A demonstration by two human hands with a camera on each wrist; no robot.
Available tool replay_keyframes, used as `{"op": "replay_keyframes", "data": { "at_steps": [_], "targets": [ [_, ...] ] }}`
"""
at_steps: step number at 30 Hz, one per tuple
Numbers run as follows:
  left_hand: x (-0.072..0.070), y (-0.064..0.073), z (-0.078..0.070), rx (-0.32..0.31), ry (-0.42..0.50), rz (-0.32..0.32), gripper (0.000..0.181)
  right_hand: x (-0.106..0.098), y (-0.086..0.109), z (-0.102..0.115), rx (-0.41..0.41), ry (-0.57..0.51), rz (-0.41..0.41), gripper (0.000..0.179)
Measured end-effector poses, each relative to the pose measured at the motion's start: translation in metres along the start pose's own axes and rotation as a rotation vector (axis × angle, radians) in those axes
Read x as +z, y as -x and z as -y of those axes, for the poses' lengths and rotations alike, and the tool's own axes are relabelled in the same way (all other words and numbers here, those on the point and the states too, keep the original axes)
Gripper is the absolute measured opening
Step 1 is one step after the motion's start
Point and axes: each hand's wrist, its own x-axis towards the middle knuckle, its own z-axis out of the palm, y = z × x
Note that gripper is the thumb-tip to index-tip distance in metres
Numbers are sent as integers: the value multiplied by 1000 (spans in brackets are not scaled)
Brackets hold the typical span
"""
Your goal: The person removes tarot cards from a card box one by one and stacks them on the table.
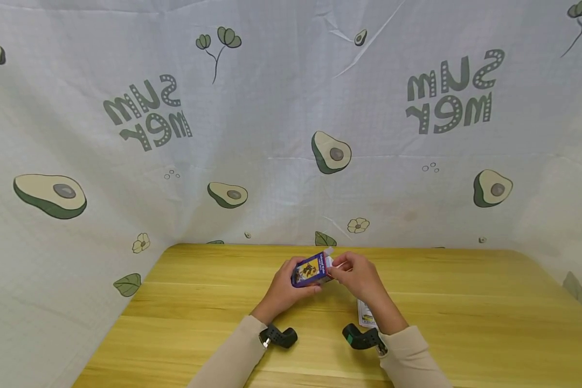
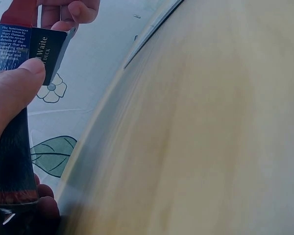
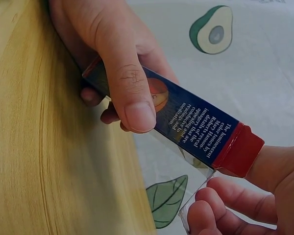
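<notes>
A small dark blue tarot card box with a yellow picture is held up over the table by my left hand. The left thumb lies along its narrow side, which carries printed text in the right wrist view. At the open end, a red flap sticks out, and a dark lid flap with lettering stands out in the left wrist view. My right hand is at this end, its curled fingertips pinching a flap edge. Whatever lies inside the box is hidden.
A printed card lies on the wooden table, partly covered by my right forearm. Behind the table hangs a pale cloth with avocado prints. Dark wrist-camera straps are on both wrists.
</notes>
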Motion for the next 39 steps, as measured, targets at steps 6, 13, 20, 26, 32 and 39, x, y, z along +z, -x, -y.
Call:
{"op": "replay_keyframes", "data": {
  "at_steps": [6,13,20,26,32,39],
  "targets": [
    [1,-1,1,-1,-1,0,63,0,0,-1,-1,0,-2,20],
    [1,0,2,4,-10,-2,64,1,0,-2,4,0,-3,20],
    [1,0,2,-4,-5,-1,63,1,0,-2,7,5,-6,20],
    [1,0,2,-6,1,0,63,-1,-1,-2,13,12,-3,21],
    [0,-1,1,-3,-1,-2,63,-3,-1,-2,23,-4,9,23],
    [0,-1,1,1,-2,0,63,-6,-1,-3,19,4,22,24]
  ]
}}
